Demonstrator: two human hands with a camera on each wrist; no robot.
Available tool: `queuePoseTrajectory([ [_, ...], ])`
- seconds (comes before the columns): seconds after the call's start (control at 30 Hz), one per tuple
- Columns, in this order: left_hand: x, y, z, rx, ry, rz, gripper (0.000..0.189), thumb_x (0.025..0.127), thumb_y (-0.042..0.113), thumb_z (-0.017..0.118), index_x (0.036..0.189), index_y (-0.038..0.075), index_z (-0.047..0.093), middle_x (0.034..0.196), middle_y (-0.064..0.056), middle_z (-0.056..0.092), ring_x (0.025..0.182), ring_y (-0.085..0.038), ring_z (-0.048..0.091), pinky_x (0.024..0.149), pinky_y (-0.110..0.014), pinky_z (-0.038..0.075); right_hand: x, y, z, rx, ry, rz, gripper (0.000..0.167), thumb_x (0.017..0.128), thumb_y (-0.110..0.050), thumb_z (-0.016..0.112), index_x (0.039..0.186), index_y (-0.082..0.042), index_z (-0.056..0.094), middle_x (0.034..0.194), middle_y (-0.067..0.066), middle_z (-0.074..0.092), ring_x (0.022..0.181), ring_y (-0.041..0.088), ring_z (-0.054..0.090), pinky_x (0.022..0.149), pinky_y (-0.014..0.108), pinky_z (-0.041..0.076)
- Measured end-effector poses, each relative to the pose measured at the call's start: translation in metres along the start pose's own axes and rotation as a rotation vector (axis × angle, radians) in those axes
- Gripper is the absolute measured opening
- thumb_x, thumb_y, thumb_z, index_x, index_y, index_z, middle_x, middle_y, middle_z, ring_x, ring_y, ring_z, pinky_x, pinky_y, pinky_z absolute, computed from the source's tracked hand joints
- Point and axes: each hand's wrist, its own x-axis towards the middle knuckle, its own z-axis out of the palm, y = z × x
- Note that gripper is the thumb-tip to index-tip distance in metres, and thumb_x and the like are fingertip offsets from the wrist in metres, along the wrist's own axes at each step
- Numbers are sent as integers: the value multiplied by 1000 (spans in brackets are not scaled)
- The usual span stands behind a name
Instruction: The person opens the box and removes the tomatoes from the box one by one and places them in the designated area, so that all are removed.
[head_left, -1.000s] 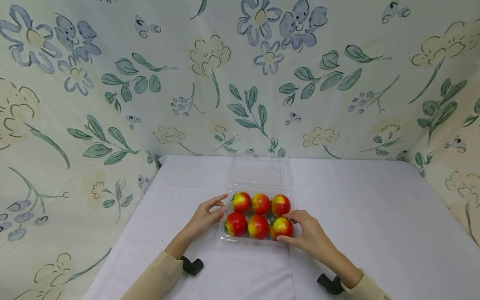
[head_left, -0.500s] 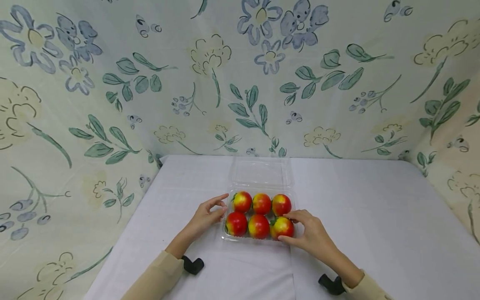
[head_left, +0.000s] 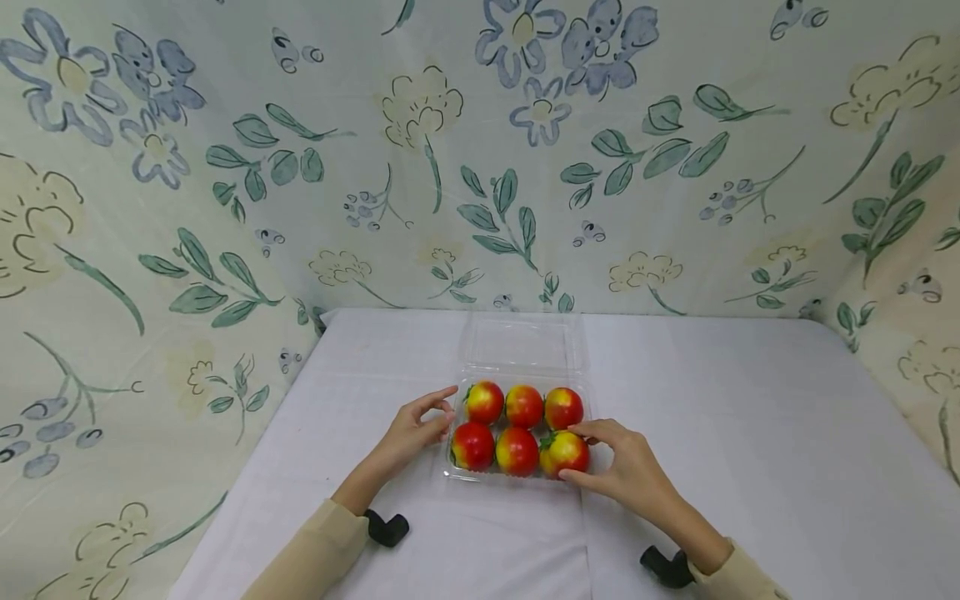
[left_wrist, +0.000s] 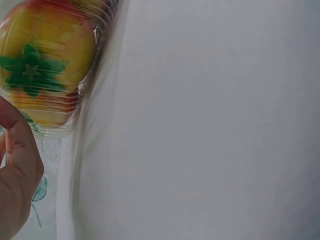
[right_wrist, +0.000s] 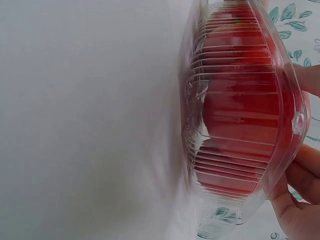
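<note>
A clear plastic clamshell box lies on the white cloth with its lid folded back. Two rows of red-and-yellow tomatoes with green leafy tops fill its base. My right hand pinches the front right tomato between thumb and fingers, inside the box. On the opposite side, my left hand has its relaxed fingertips at the box's left rim; firm contact cannot be told. Ribbed box walls show close up in both wrist views, with a tomato's green star-shaped top behind the left one.
White cloth covers the table, with a crease running towards its front. Behind and beside it hangs a floral fabric. A black curved piece is at each wrist, the left one and the right one.
My right thumb and fingertips have shifted very slightly to the right, and the pinched tomato has shifted or turned a little with them. My left hand and the box look unmoved.
</note>
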Motion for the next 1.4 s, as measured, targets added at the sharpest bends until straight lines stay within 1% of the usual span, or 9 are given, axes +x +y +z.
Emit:
queuePoseTrajectory([
  [0.23, 0, -1, 0, -5, 2, -4, 50, 99, 23, 64, 147, 14, 51, 111, -10, 54, 72, -16, 58, 75, -22, 55, 0, 0, -2, 10, -1, -11, 56, 70, -34, 92, 115, -8, 72, 110, 4, 71, 90, 16, 67, 78, 45, 58],
  [0.43, 0, -1, -1, -5, 6, 0, 51, 98, 23, 65, 147, 12, 51, 111, -11, 54, 71, -16, 58, 75, -22, 55, -1, -1, -3, 13, 10, -37, 55, 70, -33, 92, 116, -7, 72, 111, 5, 71, 94, 20, 68, 79, 46, 58],
  [0.57, 0, -1, -2, -4, 4, 3, 51, 99, 23, 65, 147, 12, 51, 111, -11, 54, 71, -16, 58, 74, -22, 55, 0, -2, -4, 16, 21, -52, 56, 70, -32, 92, 116, -7, 73, 112, 4, 71, 97, 22, 69, 79, 45, 58],
  [0.77, 0, -1, -2, -13, -6, -3, 51, 99, 23, 65, 147, 13, 51, 111, -11, 54, 71, -16, 57, 73, -21, 54, -1, -3, -7, 44, 18, -39, 57, 69, -33, 93, 117, -10, 72, 114, 1, 71, 99, 18, 68, 80, 43, 58],
  [0.9, 0, 0, -2, -12, -10, -1, 52, 99, 25, 65, 147, 12, 50, 111, -12, 54, 71, -16, 57, 73, -20, 54, -3, -3, -8, 70, 23, -41, 57, 70, -32, 93, 118, -11, 71, 116, -1, 70, 101, 18, 67, 80, 44, 58],
  [1.13, 0, -1, -1, -4, 4, -1, 49, 99, 24, 64, 146, 16, 53, 111, -11, 55, 71, -15, 58, 74, -21, 55, -3, -3, -10, 83, 60, -58, 56, 68, -21, 94, 118, -10, 70, 116, -3, 70, 99, 16, 67, 78, 47, 58],
  [1.27, 0, -1, -1, -13, -1, -4, 50, 99, 22, 64, 146, 14, 52, 111, -11, 54, 72, -16, 57, 73, -20, 54, -3, -2, -12, 90, 71, -59, 56, 68, -18, 94, 118, -11, 70, 115, -4, 70, 98, 14, 66, 78, 48, 58],
  [1.4, 0, -1, -1, -13, -6, 0, 50, 99, 22, 64, 146, 12, 51, 111, -12, 54, 72, -17, 57, 72, -20, 53, -3, -2, -13, 109, 70, -44, 55, 69, -18, 93, 118, -13, 70, 115, -6, 69, 99, 12, 65, 80, 48, 58],
])
